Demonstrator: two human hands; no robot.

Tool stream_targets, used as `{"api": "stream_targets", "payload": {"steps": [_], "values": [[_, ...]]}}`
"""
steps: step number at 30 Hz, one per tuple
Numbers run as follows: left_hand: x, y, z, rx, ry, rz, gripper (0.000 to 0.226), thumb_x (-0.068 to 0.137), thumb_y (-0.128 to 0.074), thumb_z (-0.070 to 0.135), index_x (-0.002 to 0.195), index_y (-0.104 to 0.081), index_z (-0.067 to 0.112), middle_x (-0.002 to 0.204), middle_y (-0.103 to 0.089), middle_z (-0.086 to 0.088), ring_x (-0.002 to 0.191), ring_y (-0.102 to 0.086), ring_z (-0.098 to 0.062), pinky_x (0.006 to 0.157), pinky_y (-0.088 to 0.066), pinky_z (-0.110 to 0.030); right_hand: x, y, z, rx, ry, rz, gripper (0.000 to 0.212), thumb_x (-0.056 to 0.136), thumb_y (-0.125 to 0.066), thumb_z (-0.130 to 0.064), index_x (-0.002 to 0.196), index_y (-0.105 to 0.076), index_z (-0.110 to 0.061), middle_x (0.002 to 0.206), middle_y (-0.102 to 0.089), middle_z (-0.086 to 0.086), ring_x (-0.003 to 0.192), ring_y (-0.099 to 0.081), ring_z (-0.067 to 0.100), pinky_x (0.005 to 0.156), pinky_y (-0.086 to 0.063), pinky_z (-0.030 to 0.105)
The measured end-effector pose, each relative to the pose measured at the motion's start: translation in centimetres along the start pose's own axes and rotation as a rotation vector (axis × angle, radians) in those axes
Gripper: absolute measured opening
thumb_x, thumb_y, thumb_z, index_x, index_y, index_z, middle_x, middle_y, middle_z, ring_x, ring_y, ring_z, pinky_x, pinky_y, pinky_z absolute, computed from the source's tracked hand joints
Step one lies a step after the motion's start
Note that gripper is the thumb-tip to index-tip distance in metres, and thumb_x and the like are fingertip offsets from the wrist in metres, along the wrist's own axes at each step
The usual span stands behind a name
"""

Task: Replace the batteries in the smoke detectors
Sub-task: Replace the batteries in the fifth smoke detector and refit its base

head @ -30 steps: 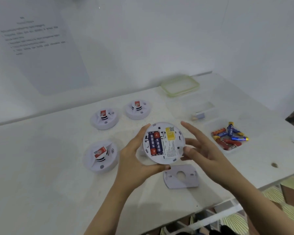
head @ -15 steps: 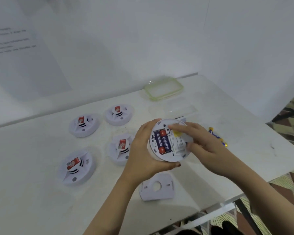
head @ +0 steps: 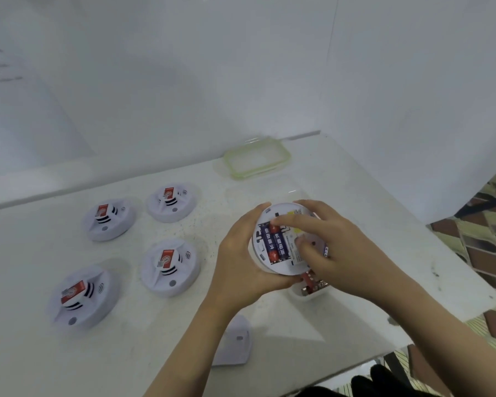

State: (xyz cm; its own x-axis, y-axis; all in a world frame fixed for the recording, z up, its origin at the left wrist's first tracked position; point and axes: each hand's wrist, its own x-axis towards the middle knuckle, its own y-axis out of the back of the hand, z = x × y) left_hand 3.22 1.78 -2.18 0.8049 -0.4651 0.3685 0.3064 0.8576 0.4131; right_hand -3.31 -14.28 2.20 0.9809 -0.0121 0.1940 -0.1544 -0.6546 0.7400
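Head view: left hand (head: 241, 259) grips round white plastic smoke detector (head: 282, 267). Its blue-red batteries (head: 273, 243) point away; right hand (head: 341, 253) touches their far end (pinch unclear).

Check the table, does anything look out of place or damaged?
Nothing looks spilled or broken. The only loose part is the back plate, lying flat on the table near its front edge, likely off the detector that the left hand holds.

Batteries (head: 270, 239) bear white Chinese characters, not legible.
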Motion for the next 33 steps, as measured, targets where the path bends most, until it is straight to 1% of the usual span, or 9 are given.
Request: {"api": "stream_targets", "payload": {"steps": [3, 8, 14, 19, 22, 25, 28, 30, 33], "values": [[0.4, -1.0, 0.1, 0.061, -0.040, 0.008, 0.091, 0.050, -0.085, 0.048, 0.128, -0.039, 0.055, 0.124, -0.057, 0.019, 0.117, -0.056, -0.007, 0.094, -0.053, -0.037, 0.5, 0.4, 0.6, 0.020, -0.030, -0.033, 0.043, 0.088, -0.049, -0.013, 0.118, -0.055, -0.044, 0.131, -0.042, -0.010, 0.105, -0.052, 0.008, 0.073, -0.048, 0.008], [0.9, -2.2, 0.2, 0.131, -0.026, 0.030, 0.093, 0.050, -0.082, 0.050, 0.125, -0.031, 0.068, 0.128, -0.054, 0.020, 0.121, -0.052, -0.002, 0.099, -0.050, -0.038, 1.2, 0.8, 1.9, 0.104, -0.010, -0.042, 0.039, 0.083, -0.059, -0.016, 0.110, -0.055, -0.042, 0.123, -0.046, -0.013, 0.105, -0.052, 0.003, 0.076, -0.046, 0.006], [1.3, -3.2, -0.2, 0.083, 0.013, 0.079, 0.085, 0.052, -0.084, 0.046, 0.129, -0.051, 0.031, 0.120, -0.062, 0.013, 0.113, -0.060, -0.009, 0.092, -0.054, -0.038, 1.9, 1.0, 2.7, 0.330, 0.060, -0.045, 0.026, 0.077, -0.063, -0.024, 0.095, -0.049, -0.036, 0.113, -0.055, -0.013, 0.107, -0.056, 0.004, 0.077, -0.053, 0.020], [1.5, -3.6, 0.5, 0.121, -0.004, 0.114, 0.082, 0.054, -0.082, 0.046, 0.127, -0.046, 0.044, 0.127, -0.060, 0.013, 0.118, -0.057, -0.007, 0.097, -0.051, -0.036, 2.2, 1.0, 2.8, 0.216, 0.131, 0.040, 0.021, 0.077, -0.061, -0.031, 0.091, -0.048, -0.042, 0.137, -0.045, -0.015, 0.135, -0.029, -0.002, 0.110, -0.028, 0.031], [1.7, -4.0, 0.8, 0.089, -0.008, 0.137, 0.083, 0.054, -0.087, 0.037, 0.126, -0.047, 0.045, 0.125, -0.058, 0.022, 0.117, -0.057, -0.001, 0.097, -0.050, -0.029, 2.4, 1.0, 2.9, 0.135, 0.210, 0.183, 0.018, 0.077, -0.064, -0.027, 0.086, -0.051, -0.037, 0.112, -0.055, -0.029, 0.119, -0.041, -0.006, 0.114, -0.022, 0.040], [1.7, -4.0, 0.3, 0.053, 0.031, 0.164, 0.091, 0.051, -0.088, 0.039, 0.130, -0.044, 0.040, 0.126, -0.060, 0.015, 0.118, -0.058, -0.007, 0.096, -0.052, -0.036, 2.2, 1.3, 3.3, 0.195, 0.248, 0.300, 0.015, 0.077, -0.066, -0.023, 0.086, -0.057, -0.032, 0.087, -0.061, -0.026, 0.095, -0.056, -0.004, 0.106, -0.034, 0.043], [1.8, -3.2, -0.2, 0.059, 0.089, 0.175, 0.098, 0.044, -0.086, 0.046, 0.131, -0.041, 0.040, 0.127, -0.057, 0.017, 0.118, -0.054, 0.002, 0.095, -0.049, -0.018, 1.9, 2.1, 4.2, 0.375, 0.164, 0.353, 0.016, 0.077, -0.068, -0.022, 0.090, -0.061, -0.026, 0.089, -0.066, -0.017, 0.091, -0.062, 0.007, 0.088, -0.047, 0.032], [1.9, -2.6, -0.5, 0.093, 0.115, 0.192, 0.100, 0.041, -0.087, 0.047, 0.129, -0.039, 0.045, 0.127, -0.052, 0.025, 0.118, -0.048, 0.012, 0.092, -0.040, -0.004, 1.6, 2.6, 5.1, 0.346, 0.126, 0.352, 0.013, 0.077, -0.068, -0.022, 0.087, -0.063, -0.028, 0.089, -0.066, -0.017, 0.089, -0.062, 0.009, 0.083, -0.045, 0.025], [2.0, -1.8, -1.0, 0.116, 0.135, 0.202, 0.105, 0.042, -0.097, 0.030, 0.128, -0.039, 0.045, 0.127, -0.051, 0.026, 0.117, -0.046, 0.016, 0.090, -0.036, 0.001, 1.5, 2.9, 6.8, 0.211, 0.079, 0.232, 0.007, 0.076, -0.069, -0.026, 0.079, -0.064, -0.030, 0.086, -0.066, -0.020, 0.088, -0.058, 0.002, 0.083, -0.041, 0.022]]}}
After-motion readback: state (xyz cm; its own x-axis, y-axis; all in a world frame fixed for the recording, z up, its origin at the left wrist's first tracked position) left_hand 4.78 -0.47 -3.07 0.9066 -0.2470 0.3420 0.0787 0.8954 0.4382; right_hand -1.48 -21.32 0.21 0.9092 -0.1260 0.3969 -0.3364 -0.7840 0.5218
